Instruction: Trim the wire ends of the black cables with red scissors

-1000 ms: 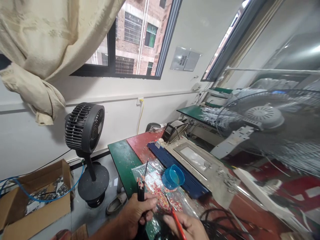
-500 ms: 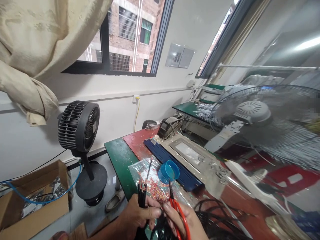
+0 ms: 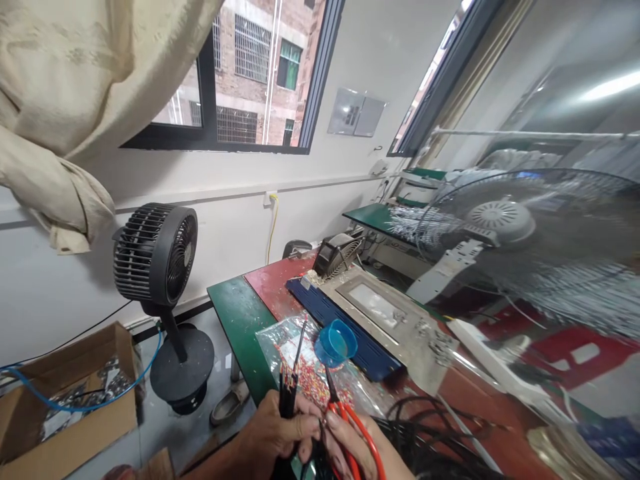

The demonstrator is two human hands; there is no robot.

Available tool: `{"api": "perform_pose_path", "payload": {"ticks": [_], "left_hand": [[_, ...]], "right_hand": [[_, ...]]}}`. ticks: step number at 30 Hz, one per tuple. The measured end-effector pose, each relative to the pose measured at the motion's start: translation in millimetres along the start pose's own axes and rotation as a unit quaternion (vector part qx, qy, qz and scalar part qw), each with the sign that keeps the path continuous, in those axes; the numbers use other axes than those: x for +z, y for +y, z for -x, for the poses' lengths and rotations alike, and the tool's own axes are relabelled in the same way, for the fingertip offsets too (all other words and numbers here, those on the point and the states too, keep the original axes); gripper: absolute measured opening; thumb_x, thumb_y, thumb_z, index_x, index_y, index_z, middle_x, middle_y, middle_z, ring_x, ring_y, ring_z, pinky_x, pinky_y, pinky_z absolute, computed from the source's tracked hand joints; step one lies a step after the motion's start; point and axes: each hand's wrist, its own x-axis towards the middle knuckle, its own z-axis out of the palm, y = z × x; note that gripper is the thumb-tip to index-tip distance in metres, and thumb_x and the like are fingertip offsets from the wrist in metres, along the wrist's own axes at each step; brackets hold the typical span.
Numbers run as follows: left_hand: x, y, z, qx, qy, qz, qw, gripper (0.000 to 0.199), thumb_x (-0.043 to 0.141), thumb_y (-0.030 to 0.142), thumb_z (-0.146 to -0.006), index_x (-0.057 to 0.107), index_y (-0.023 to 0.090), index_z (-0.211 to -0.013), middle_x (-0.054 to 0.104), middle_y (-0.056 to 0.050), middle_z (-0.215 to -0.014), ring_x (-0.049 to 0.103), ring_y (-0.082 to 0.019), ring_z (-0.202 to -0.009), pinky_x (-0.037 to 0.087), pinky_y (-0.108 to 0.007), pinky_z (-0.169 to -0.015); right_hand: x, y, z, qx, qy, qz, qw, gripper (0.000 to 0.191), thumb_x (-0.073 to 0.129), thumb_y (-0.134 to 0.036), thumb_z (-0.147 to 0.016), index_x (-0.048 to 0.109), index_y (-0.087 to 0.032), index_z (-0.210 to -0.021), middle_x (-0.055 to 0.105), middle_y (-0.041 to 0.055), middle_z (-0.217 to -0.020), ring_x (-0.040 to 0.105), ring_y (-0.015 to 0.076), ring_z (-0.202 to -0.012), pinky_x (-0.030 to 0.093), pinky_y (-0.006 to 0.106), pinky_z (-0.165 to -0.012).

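Observation:
A bundle of black cables [image 3: 288, 395] with bared coloured wire ends stands upright in my left hand [image 3: 280, 427], its fingers wrapped round it. One cable end [image 3: 301, 343] sticks up higher than the others. In my right hand [image 3: 360, 440] are red-handled scissors [image 3: 347, 417], dark blades pointing up and away from me. The fingertips of both hands nearly meet around a black strand, partly hidden by the fingers. Just beyond lies a clear plastic sheet [image 3: 270, 339] strewn with small red, yellow and white bits [image 3: 315, 383]. A blue round tub [image 3: 336, 343] rests at its right side.
Black cables [image 3: 425, 427] lie coiled on the red table at right. Behind the tub are a dark blue strip [image 3: 345, 327], a beige panel machine [image 3: 370, 303] and a small black fan [image 3: 336, 255]. A large fan [image 3: 500, 220] spins at right; a floor fan [image 3: 157, 253] stands left.
The scissors have tilted left, their tip shifting left and slightly down while the handles spread a little to the right. The left hand keeps its cable bundle, almost in place.

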Motion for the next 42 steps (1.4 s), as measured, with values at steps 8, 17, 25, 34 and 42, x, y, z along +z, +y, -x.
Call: {"api": "perform_pose_path", "payload": {"ticks": [8, 17, 25, 34, 42], "left_hand": [[-0.2, -4.0, -1.7, -0.004, -0.002, -0.008, 1.000, 0.041, 0.065, 0.053, -0.063, 0.060, 0.012, -0.065, 0.052, 0.002, -0.043, 0.036, -0.004, -0.032, 0.013, -0.022, -0.033], [5.1, 4.8, -1.5, -0.015, 0.028, -0.051, 0.998, 0.049, 0.063, 0.059, -0.061, 0.061, 0.011, -0.068, 0.050, 0.004, -0.042, 0.030, -0.004, -0.031, 0.013, -0.024, -0.035], [1.3, 4.2, -2.7, -0.019, 0.029, -0.032, 0.999, 0.045, 0.059, 0.057, -0.068, 0.059, 0.012, -0.075, 0.049, 0.005, -0.043, 0.026, -0.004, -0.032, 0.013, -0.024, -0.035], [2.1, 5.4, -1.5, -0.021, 0.008, -0.032, 0.999, 0.042, 0.061, 0.055, -0.066, 0.059, 0.013, -0.066, 0.048, 0.005, -0.042, 0.028, -0.004, -0.032, 0.013, -0.023, -0.035], [2.3, 7.9, -0.4, -0.033, -0.012, -0.064, 0.997, 0.049, 0.059, 0.062, -0.062, 0.059, 0.014, -0.062, 0.047, 0.004, -0.040, 0.030, -0.004, -0.031, 0.013, -0.024, -0.036]], "right_hand": [[1.7, 0.0, -2.3, -0.005, 0.046, -0.024, 0.999, 0.056, 0.053, -0.068, -0.069, 0.051, -0.015, -0.050, 0.043, -0.0044, -0.037, 0.037, 0.0045, -0.032, 0.023, 0.018, -0.037], [-3.6, 5.1, -5.4, -0.028, 0.059, 0.047, 0.997, 0.053, 0.056, -0.068, -0.067, 0.049, -0.017, -0.056, 0.042, -0.0062, -0.039, 0.034, 0.0043, -0.032, 0.023, 0.018, -0.036], [-0.3, -6.2, -2.3, -0.098, 0.076, 0.143, 0.982, 0.046, 0.065, -0.060, -0.062, 0.055, -0.016, -0.052, 0.047, -0.0040, -0.046, 0.043, 0.0101, -0.045, 0.033, 0.022, -0.046], [-1.1, -1.9, -3.2, -0.023, 0.063, -0.015, 0.998, 0.052, 0.060, -0.066, -0.064, 0.052, -0.016, -0.055, 0.042, -0.0060, -0.038, 0.034, 0.0040, -0.033, 0.022, 0.018, -0.037], [0.9, 1.4, -0.5, -0.018, 0.056, -0.035, 0.998, 0.048, 0.062, -0.060, -0.068, 0.050, -0.016, -0.053, 0.042, -0.0057, -0.037, 0.033, 0.0032, -0.031, 0.021, 0.018, -0.035]]}}
